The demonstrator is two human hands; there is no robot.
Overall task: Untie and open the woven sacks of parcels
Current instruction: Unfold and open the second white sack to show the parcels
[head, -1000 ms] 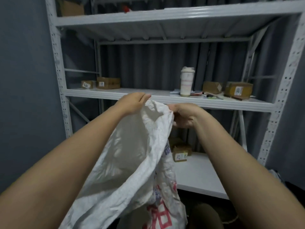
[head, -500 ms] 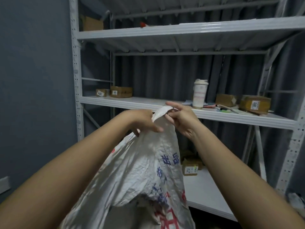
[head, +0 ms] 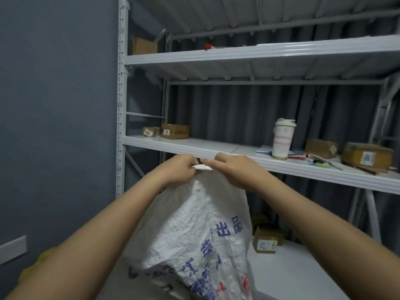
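Head view: both hands now meet at frame centre, vs. 0.5 s ago when they sat slightly apart; camera pitched up, shelving rack [head: 281, 167] lower in frame. Left hand [head: 179, 169] and right hand [head: 236, 167] each pinch the bunched neck of the woven sack [head: 194, 230], which hangs from centre to bottom of frame; tie itself not visible. Risk, as judged: w/ sack held only by its neck, a slipped pinch could drop it; hard pulling could tighten any knot; white tumbler [head: 282, 138], centre right, is near.
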